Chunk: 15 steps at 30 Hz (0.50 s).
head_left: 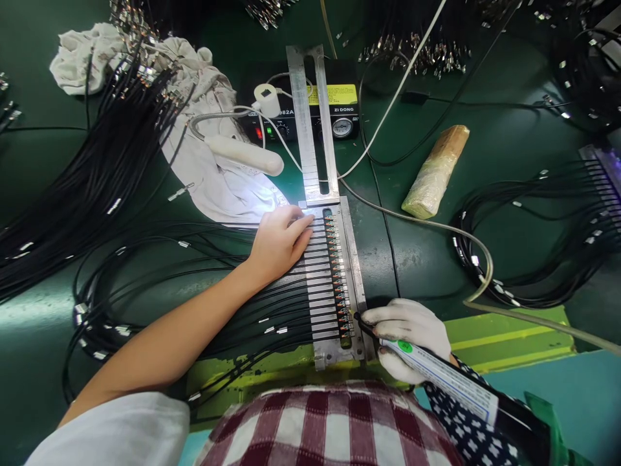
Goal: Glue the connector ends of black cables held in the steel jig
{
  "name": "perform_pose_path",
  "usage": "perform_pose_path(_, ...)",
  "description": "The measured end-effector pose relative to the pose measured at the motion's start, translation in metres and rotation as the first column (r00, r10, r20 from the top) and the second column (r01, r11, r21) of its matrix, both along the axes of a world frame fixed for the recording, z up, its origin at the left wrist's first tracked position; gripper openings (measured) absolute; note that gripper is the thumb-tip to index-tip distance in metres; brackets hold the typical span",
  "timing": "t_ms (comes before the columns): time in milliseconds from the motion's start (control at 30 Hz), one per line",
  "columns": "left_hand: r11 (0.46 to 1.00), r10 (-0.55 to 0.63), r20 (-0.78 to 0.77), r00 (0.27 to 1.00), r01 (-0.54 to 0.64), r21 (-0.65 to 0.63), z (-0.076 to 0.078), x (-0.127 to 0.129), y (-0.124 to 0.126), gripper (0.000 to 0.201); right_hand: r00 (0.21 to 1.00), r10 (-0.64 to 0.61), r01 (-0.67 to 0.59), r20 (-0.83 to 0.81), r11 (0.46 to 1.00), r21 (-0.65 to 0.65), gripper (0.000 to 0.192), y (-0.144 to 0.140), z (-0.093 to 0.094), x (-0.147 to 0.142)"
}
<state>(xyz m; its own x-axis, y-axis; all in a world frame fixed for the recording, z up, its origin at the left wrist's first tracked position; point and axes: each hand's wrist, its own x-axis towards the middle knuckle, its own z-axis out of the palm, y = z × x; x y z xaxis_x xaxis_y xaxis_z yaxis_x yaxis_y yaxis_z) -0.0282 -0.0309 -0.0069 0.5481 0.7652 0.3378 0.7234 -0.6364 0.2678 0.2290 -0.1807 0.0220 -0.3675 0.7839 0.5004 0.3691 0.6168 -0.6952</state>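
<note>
Nearby, black cables [97, 168], a cloth [213, 181] and lamp [245, 154] crowd the jig [334, 285].

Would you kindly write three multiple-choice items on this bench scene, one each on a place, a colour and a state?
1. Where does the left hand rest?
A. On the metal fixture and its row of black cables
B. On the white cloth
C. On the wrapped bar

2. What colour is the glove on the right hand?
A. Black
B. White
C. Green

3. How does the right hand hold the pen-like tool?
A. Lying loose beside it
B. Gripped, tip at the fixture's near end
C. Raised high above the bench

Answers: 1 A, the palm lies flat there; 2 B, the glove is white; 3 B, the fingers wrap the tool.
</note>
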Motion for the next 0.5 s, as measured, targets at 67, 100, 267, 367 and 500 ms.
perform_pose_path(67, 1.0, 0.001, -0.002, 1.0, -0.001, -0.01, 0.0004, 0.0004, -0.0001, 0.029, 1.0, -0.003, 0.003, -0.002, 1.0, -0.005, 0.016, -0.0001, -0.0001, -0.0001)
perform_pose_path(100, 1.0, 0.003, -0.004, 1.0, -0.003, -0.012, 0.0004, 0.0006, -0.0002, 0.029, 1.0, -0.006, 0.006, 0.0, 1.0, -0.007, 0.015, 0.0, 0.0003, -0.0003)
perform_pose_path(267, 1.0, 0.003, -0.006, 1.0, -0.003, 0.0, 0.0001, 0.0008, -0.0004, 0.029, 1.0, -0.012, 0.012, -0.002, 1.0, 0.002, 0.012, 0.002, 0.0034, -0.0021)
perform_pose_path(367, 1.0, 0.005, -0.005, 1.0, -0.005, -0.005, 0.0003, 0.0005, -0.0005, 0.028, 1.0, -0.02, 0.02, 0.004, 1.0, -0.001, 0.014, 0.0027, 0.003, -0.0026)
perform_pose_path(500, 1.0, 0.002, -0.005, 1.0, -0.002, -0.006, -0.0001, -0.0003, -0.0003, 0.029, 1.0, -0.022, 0.022, 0.001, 1.0, -0.004, 0.016, 0.0031, 0.0012, -0.0025)
